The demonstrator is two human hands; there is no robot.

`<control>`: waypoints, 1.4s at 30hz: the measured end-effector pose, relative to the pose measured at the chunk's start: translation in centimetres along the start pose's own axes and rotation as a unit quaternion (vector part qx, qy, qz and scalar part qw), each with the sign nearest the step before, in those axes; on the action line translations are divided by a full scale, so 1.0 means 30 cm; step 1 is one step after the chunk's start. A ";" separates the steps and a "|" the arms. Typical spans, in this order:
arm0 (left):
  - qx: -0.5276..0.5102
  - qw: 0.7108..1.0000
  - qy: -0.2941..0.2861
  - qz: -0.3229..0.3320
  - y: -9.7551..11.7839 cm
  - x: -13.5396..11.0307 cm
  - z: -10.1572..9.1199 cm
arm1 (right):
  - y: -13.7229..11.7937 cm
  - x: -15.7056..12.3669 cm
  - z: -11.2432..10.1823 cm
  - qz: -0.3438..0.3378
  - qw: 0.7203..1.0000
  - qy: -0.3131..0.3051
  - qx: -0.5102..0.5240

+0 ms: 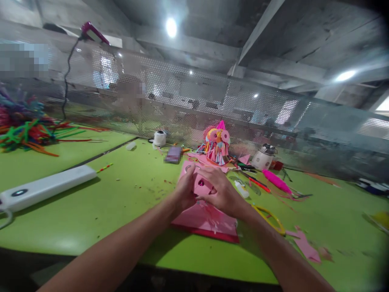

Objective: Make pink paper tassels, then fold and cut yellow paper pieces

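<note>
A flat pink piece with a magenta dot (201, 183) is pinched between left hand (186, 185) and right hand (224, 190), above a glossy pink sheet (206, 221).

Light's from o/head: round white ceiling lamp (171, 27) flares high beyond left hand (186, 188) & right hand (224, 192), oval white ceiling lamp (345, 76) glows far R of them, grey perforated metal screen (188, 91) behind them glints hazily. Glossy green tabletop (121, 219) is bright, w/ soft shadows below hands & pale glare to their L. Wide-lens stretch at edges, dark corners & blurred yellow object (382, 220) far R, pixelated patches far L.
</note>
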State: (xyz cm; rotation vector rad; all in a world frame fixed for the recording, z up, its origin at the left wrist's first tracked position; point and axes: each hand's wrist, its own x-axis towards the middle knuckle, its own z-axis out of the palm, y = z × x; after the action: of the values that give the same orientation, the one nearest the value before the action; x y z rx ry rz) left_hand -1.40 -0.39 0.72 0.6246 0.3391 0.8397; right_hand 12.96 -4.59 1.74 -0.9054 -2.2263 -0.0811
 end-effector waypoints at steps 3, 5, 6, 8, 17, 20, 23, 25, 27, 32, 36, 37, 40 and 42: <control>0.003 1.000 -0.006 -0.019 -0.005 -0.004 0.003 | 0.012 -0.012 -0.009 -0.011 1.000 -0.009 -0.021; 0.009 1.000 -0.002 -0.014 -0.012 -0.004 0.004 | 0.012 -0.017 -0.011 -0.014 0.999 -0.011 -0.032; 0.012 1.000 -0.001 -0.007 -0.016 -0.004 0.004 | 0.010 -0.017 -0.010 -0.015 0.999 -0.011 -0.036; 0.015 1.000 -0.002 0.015 -0.025 -0.002 0.005 | 0.005 -0.015 -0.004 -0.015 0.999 -0.010 -0.041; 0.014 1.000 -0.008 0.010 -0.031 -0.003 -0.005 | -0.012 -0.014 -0.005 -0.003 0.999 -0.033 -0.040; 0.019 0.999 -0.020 -0.024 -0.016 -0.009 -0.004 | -0.022 -0.021 -0.032 0.021 0.998 -0.049 -0.013; 0.028 0.998 -0.035 -0.040 -0.004 -0.013 -0.001 | -0.028 -0.024 -0.056 0.028 0.997 -0.064 0.013; 0.036 0.998 -0.039 -0.044 -0.001 -0.015 0.001 | -0.028 -0.025 -0.065 0.028 0.997 -0.064 0.017; 0.033 0.998 -0.042 -0.046 -0.001 -0.016 0.003 | -0.025 -0.027 -0.067 0.028 0.997 -0.066 0.016; 0.027 0.997 -0.048 -0.057 -0.002 -0.018 0.001 | -0.024 -0.034 -0.052 0.029 0.998 -0.061 0.008; 0.029 0.997 -0.033 -0.057 -0.007 -0.016 -0.001 | -0.037 -0.035 -0.033 0.040 0.998 -0.034 0.017; 0.028 0.998 -0.025 -0.055 -0.009 -0.014 -0.002 | -0.042 -0.036 -0.028 0.043 0.998 -0.030 0.019; 0.027 0.999 -0.008 -0.042 -0.018 -0.007 -0.005 | -0.053 -0.037 -0.017 0.053 0.998 -0.023 0.022; 0.036 0.999 -0.004 -0.039 -0.021 -0.003 -0.006 | -0.055 -0.038 -0.015 0.059 0.998 -0.025 0.025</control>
State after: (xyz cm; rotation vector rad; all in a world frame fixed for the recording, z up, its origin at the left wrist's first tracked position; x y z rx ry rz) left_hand -1.19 -0.72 0.19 0.6778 0.3845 0.7532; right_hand 12.76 -6.64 1.67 -1.0182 -2.2057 0.0531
